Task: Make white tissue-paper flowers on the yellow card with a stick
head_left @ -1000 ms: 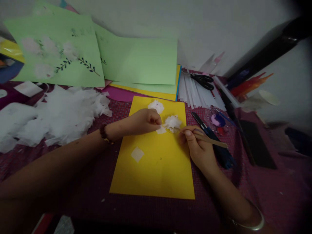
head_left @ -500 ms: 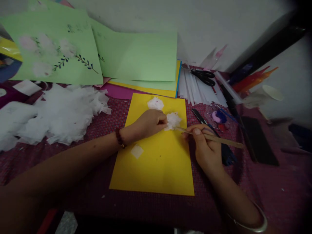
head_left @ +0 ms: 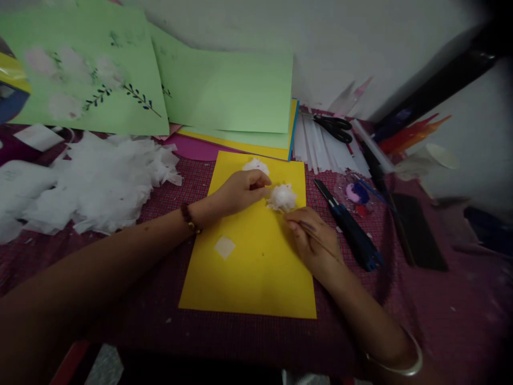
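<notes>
A yellow sheet (head_left: pixel 248 278) lies on the dark red checked cloth. Two white tissue flowers are on its upper part, one (head_left: pixel 282 197) between my hands and another (head_left: pixel 256 166) above my left hand. My left hand (head_left: pixel 242 193) is beside the nearer flower, thumb and fingertips apart, with nothing visible between them. My right hand (head_left: pixel 315 243) holds a thin wooden stick (head_left: pixel 320 242), its fingertips at the flower's lower right edge. A small pale square (head_left: pixel 224 247) is stuck on the sheet's left part.
White tissue pieces (head_left: pixel 108 184) heap at the left. Green sheets (head_left: pixel 236 91) lean at the back. Right of the yellow sheet are a utility knife (head_left: pixel 350 227), scissors (head_left: pixel 333 127), white strips (head_left: pixel 315 147), a paint palette (head_left: pixel 355 193) and a dark flat object (head_left: pixel 419 230).
My left hand has drawn slightly back from the nearer flower and its fingers have parted. My right hand has moved left, and the stick now slants down across it. The knife is more fully visible.
</notes>
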Motion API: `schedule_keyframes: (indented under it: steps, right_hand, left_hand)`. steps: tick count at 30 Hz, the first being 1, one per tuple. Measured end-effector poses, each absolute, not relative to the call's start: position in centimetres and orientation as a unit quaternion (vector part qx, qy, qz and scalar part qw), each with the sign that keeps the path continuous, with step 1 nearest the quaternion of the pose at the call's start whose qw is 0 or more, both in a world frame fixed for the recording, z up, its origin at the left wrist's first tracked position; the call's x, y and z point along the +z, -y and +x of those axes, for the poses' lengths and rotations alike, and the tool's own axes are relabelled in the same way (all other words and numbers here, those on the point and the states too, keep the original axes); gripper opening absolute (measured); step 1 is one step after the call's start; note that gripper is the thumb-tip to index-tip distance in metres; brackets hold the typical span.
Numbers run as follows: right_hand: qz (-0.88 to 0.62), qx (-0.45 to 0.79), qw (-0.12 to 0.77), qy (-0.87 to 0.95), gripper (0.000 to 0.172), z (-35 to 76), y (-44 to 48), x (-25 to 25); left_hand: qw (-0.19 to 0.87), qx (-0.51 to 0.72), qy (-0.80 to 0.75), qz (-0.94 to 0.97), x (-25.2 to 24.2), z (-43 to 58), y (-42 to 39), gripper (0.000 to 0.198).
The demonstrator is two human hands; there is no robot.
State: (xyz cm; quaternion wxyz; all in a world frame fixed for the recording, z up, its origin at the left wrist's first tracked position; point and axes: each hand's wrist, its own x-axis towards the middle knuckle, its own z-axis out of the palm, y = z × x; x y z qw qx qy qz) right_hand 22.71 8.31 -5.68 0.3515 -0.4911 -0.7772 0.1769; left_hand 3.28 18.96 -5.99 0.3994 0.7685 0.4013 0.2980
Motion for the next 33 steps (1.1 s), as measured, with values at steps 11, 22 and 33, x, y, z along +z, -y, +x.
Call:
schedule_keyframes:
  steps: [11,22,33]
  right_hand:
    - [-0.571,0.277,0.453,0.626,0.02,23.3,-8.1,-5.3]
    - [-0.558,0.328,0.467,0.602,0.027,23.6,-8.5,-5.0]
    - [-0.566,0.304,0.492,0.587,0.022,23.5,-8.9,-4.9]
  left_hand:
    - [0.442,0.067,-0.395,0.803,-1.7,-1.6,-16.6,0.011]
    - [0.277,-0.041,-0.429,0.859,-1.7,-3.4,-11.3,0.006]
    - [0.423,0.08,-0.325,0.842,0.7,2.7,-16.8,0.007]
